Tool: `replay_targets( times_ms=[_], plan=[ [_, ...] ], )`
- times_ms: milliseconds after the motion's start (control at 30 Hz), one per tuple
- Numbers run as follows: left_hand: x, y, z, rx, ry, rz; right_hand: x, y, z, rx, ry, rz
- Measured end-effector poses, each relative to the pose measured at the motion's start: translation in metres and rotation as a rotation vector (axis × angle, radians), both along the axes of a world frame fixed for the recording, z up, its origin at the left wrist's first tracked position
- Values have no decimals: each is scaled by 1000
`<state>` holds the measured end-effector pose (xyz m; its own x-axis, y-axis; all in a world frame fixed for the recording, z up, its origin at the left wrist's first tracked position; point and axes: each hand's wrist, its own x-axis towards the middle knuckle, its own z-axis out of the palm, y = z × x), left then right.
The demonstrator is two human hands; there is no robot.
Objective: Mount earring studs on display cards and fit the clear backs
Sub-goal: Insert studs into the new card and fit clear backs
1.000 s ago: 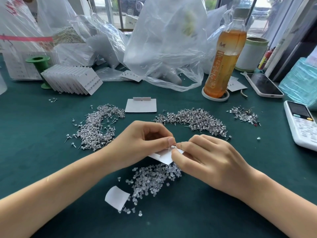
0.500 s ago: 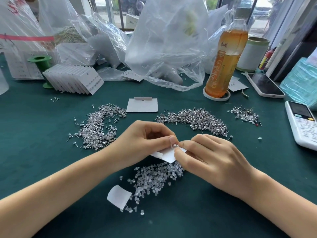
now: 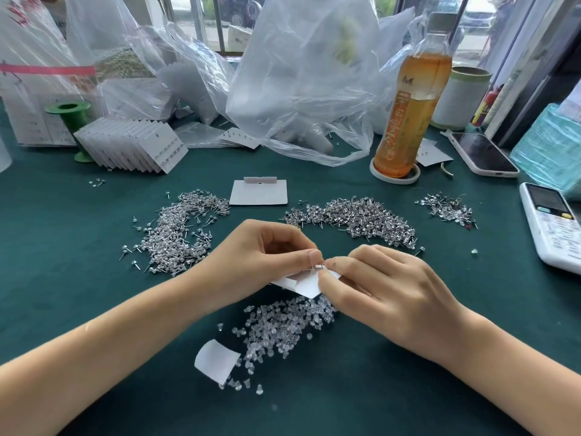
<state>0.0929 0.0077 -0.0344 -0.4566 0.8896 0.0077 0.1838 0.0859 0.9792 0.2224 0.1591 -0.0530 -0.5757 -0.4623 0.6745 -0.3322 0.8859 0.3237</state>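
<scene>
My left hand [image 3: 267,259] pinches a small white display card [image 3: 303,283] above the table's middle. My right hand [image 3: 383,291] meets it at the card's top edge, fingertips closed on something tiny at a stud post; what it pinches is hidden. Thin metal posts stick up from the card between both thumbs. A heap of clear backs [image 3: 283,328] lies just beneath the hands. Piles of silver earring studs lie at the left [image 3: 179,234] and at the right [image 3: 355,221]. A blank card [image 3: 259,193] rests flat beyond the hands.
A fanned stack of cards [image 3: 132,146] and a green spool [image 3: 70,118] sit at the back left. Plastic bags [image 3: 301,77], a tea bottle [image 3: 412,99], a phone [image 3: 481,154], a white remote [image 3: 553,225] and a small stud pile [image 3: 446,209] lie behind and right. A curled paper scrap [image 3: 217,360] lies near.
Both hands stay joined on the card with only slight finger shifts at its top edge. Nothing else on the table has moved.
</scene>
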Motion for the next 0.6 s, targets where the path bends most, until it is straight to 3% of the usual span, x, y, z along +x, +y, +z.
replay_targets(
  times_ms=[333, 600],
  plan=[
    [-2, -3, 3, -22, 54, -88, 0, -1, -1, 18, -13, 6],
    [0, -1, 2, 15, 37, -20, 1, -1, 0, 12, -25, -2]
  ],
)
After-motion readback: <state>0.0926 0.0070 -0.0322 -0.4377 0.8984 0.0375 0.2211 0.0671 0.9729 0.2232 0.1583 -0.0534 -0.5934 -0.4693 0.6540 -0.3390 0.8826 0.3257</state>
